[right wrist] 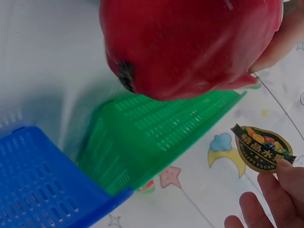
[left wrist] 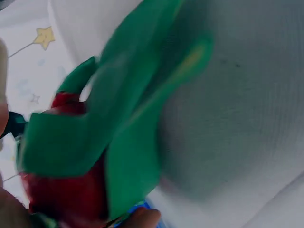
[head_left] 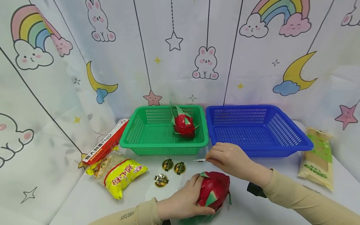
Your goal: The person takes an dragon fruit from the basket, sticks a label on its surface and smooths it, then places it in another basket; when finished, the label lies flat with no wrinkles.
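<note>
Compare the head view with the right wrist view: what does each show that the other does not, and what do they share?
Only the head view: the yellow bag, the beige bag and three loose stickers.

Only the right wrist view: the printed front of the held sticker, reading "QUALITY FRESH", and the dark patch on the held dragon fruit.

Both: that fruit, the green basket, the blue basket, the patterned curtain and the right hand pinching the sticker.
</note>
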Demonstrator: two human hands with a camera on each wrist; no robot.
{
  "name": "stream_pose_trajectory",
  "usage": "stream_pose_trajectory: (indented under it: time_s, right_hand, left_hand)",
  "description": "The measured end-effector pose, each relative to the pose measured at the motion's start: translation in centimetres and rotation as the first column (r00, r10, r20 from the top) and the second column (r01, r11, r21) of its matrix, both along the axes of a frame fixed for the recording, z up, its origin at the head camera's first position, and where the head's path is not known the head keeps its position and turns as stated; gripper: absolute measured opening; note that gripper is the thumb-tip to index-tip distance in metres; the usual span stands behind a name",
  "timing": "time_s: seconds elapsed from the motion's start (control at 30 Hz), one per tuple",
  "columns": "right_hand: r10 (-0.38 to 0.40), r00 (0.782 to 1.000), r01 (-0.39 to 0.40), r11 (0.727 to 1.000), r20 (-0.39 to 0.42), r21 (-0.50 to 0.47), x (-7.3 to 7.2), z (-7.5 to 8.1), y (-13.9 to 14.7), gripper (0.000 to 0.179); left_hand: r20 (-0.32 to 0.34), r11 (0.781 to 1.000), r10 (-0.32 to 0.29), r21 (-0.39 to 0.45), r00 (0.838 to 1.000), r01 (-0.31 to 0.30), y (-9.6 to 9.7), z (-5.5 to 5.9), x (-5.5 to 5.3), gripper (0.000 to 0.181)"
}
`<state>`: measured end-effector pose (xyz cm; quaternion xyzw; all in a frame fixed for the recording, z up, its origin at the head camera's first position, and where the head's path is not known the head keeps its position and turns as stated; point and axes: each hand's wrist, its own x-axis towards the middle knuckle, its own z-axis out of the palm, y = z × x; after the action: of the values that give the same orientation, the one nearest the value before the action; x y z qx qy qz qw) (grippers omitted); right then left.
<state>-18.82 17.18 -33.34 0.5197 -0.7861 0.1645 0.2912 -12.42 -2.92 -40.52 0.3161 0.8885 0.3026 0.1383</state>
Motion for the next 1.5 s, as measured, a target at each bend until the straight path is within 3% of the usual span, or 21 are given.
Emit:
stream_pose_trajectory:
  time_s: [0.17, 0.23, 0.47, 0.73, 0.93, 1.17, 1.4, 1.5]
  right_hand:
    - [0.022, 1.0, -0.022, 1.0, -0.004, -0.012, 0.0, -0.3, 0.1, 0.004]
    - [0.018, 1.0, -0.018, 1.0, -0.003, -0.011, 0.0, -0.3, 0.1, 0.005]
    - [0.0, 1.0, 0.0, 1.0, 0.005, -0.003, 0.2, -0.3, 0.2, 0.011]
    - [0.014, 1.0, -0.014, 1.0, 0.011, -0.009, 0.3, -0.1, 0.2, 0.006]
    - [0.0, 1.0, 0.0, 1.0, 0.019, -0.006, 0.4, 0.1, 0.4, 0.009]
    - [0.028, 0.999, -0.028, 0.999, 0.02, -0.037, 0.4, 0.1, 0.6, 0.024]
    - [0.046, 0.997, -0.043, 0.998, 0.067, -0.036, 0.6, 0.0, 0.5, 0.019]
    - [0.055, 0.99, -0.05, 0.998, 0.127, -0.041, 0.8, -0.1, 0.4, 0.021]
  left_hand:
    - [-0.157, 0.998, -0.04, -0.063, 0.987, 0.03, 0.7, -0.7, -0.6, 0.09]
    - [-0.191, 0.995, -0.051, -0.096, 0.98, 0.033, 0.7, -0.7, -0.9, 0.089]
    - [-0.158, 0.986, -0.078, -0.158, 0.984, 0.053, 0.3, -0.2, -2.0, 0.086]
    - [-0.136, 0.98, -0.178, -0.114, 0.975, 0.163, -0.5, 0.5, -3.6, 0.081]
    - [-0.114, 0.968, -0.247, -0.079, 0.962, 0.239, -1.8, 0.8, -5.5, 0.083]
    - [-0.099, 0.962, -0.265, -0.092, 0.959, 0.256, -3.4, 0.9, -7.8, 0.082]
    - [-0.091, 0.941, -0.322, -0.138, 0.942, 0.308, -4.0, 1.4, -9.4, 0.08]
    - [-0.095, 0.932, -0.342, -0.164, 0.935, 0.324, -4.0, 1.7, -9.7, 0.081]
